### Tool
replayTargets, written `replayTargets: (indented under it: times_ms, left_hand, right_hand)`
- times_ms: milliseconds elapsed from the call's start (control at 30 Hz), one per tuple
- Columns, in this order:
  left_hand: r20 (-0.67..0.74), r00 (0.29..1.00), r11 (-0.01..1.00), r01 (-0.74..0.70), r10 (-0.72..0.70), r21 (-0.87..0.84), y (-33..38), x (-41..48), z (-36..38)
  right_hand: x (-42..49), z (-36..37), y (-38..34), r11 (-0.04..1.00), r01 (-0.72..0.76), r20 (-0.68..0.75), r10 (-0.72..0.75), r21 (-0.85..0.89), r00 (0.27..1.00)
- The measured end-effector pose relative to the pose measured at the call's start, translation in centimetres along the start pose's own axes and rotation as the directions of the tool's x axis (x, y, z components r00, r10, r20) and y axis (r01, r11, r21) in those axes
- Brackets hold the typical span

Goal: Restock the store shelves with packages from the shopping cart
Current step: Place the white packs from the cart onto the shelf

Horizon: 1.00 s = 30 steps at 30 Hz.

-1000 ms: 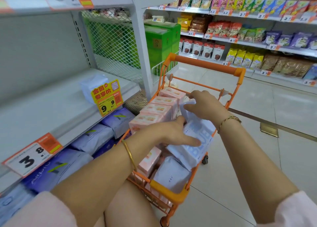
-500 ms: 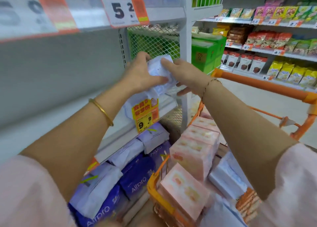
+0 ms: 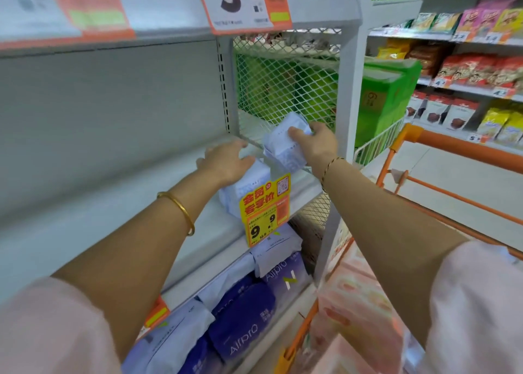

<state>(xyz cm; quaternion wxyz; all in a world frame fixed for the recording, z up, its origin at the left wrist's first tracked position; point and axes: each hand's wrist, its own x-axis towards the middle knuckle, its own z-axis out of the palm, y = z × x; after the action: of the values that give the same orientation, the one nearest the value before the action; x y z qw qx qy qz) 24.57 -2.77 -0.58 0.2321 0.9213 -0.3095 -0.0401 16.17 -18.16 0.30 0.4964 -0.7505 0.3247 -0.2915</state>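
My right hand (image 3: 312,143) grips a white-and-blue soft package (image 3: 283,147) and holds it tilted just above the grey middle shelf (image 3: 119,215), close to the mesh end panel. My left hand (image 3: 226,161) rests on top of a second white-and-blue package (image 3: 249,187) that lies on the same shelf behind a yellow price tag (image 3: 266,209); its fingers are spread and fairly straight. The orange shopping cart (image 3: 452,144) stands at the right, with pink boxes (image 3: 359,303) blurred in its basket at the lower right.
The shelf's left part is bare grey metal. Purple and white packs (image 3: 243,317) fill the shelf below. A white upright post (image 3: 343,113) and green mesh panel (image 3: 285,87) close the shelf's right end. Snack shelves (image 3: 467,70) line the aisle behind the cart.
Both hands carried the package from the cart to the shelf. Since half a second ago they have separated: my left hand now rests on the lying package, my right alone holds the other.
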Motion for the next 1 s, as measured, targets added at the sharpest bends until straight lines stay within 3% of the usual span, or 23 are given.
replayTargets:
  times_ms: [133, 267, 367, 600, 1000]
  left_hand:
    - [0.096, 0.995, 0.999, 0.005, -0.008, 0.036, -0.7, -0.2, 1.2]
    - [0.073, 0.997, 0.997, -0.02, 0.014, 0.079, -0.9, 0.0, 1.4]
    - [0.066, 0.998, 0.995, -0.02, 0.014, 0.094, -0.7, -0.2, 1.4]
    - [0.064, 0.998, 0.994, -0.015, 0.008, 0.108, 0.0, -1.0, 1.4]
    - [0.041, 0.999, 0.998, -0.019, 0.016, 0.064, -0.5, -1.5, 1.5]
  right_hand:
    - [0.8, 1.1, 1.3, 0.991, -0.081, 0.166, 0.098, -0.107, 0.981]
    - [1.4, 1.4, 2.1, 0.904, 0.022, 0.155, 0.049, -0.426, 0.987]
    - [1.6, 1.4, 2.5, 0.835, 0.106, 0.186, -0.004, -0.541, 0.983]
    - [2.2, 1.7, 2.8, 0.807, 0.229, 0.314, -0.057, -0.545, 0.948]
    - [0.4, -0.1, 1.8, 0.731, 0.288, 0.342, -0.079, -0.618, 0.936]
